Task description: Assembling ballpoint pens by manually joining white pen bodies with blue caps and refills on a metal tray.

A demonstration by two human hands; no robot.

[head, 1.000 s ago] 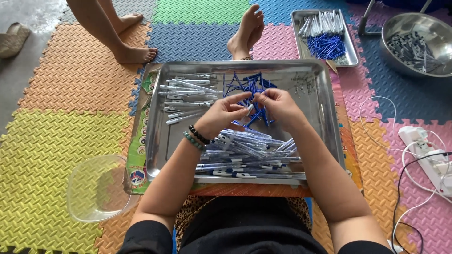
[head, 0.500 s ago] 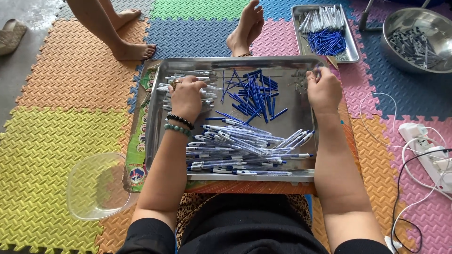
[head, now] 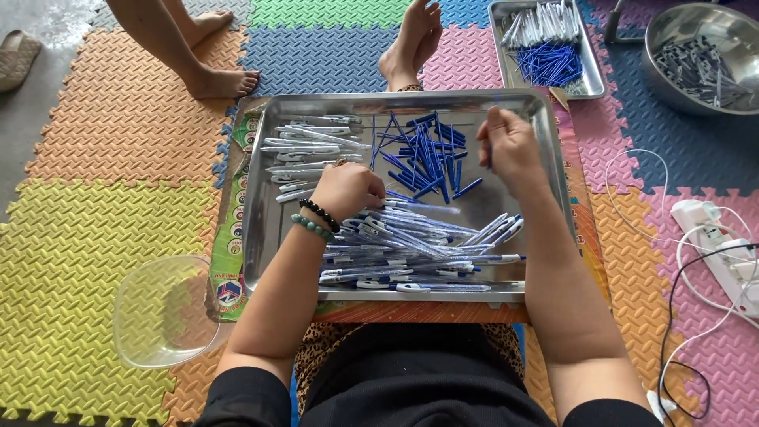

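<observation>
The floor is covered in interlocking foam mats (head: 95, 237) in orange, yellow, green, blue and pink squares, with a strip of bare grey concrete at the far left edge. A shallow rectangular steel tray (head: 265, 229) rests over the person's lap on a printed board. Inside it, empty clear pen barrels (head: 304, 154) lie at the far left, thin blue ink refills (head: 427, 154) are scattered in the middle, and a heap of assembled clear-and-blue pens (head: 411, 245) fills the near side. The left hand (head: 346, 190), with beaded bracelets on its wrist, is curled knuckles-up just beside the barrels; what it holds is hidden. The right hand (head: 510, 146) is closed around one blue refill, held upright near the tray's far right corner. A clear plastic bowl (head: 162, 312) sits on the mat left of the tray. Beyond are a second small steel tray (head: 589, 79) of parts, a round steel basin (head: 688, 87), another person's bare feet (head: 225, 79), and a white power strip (head: 711, 237) with cables on the right.
</observation>
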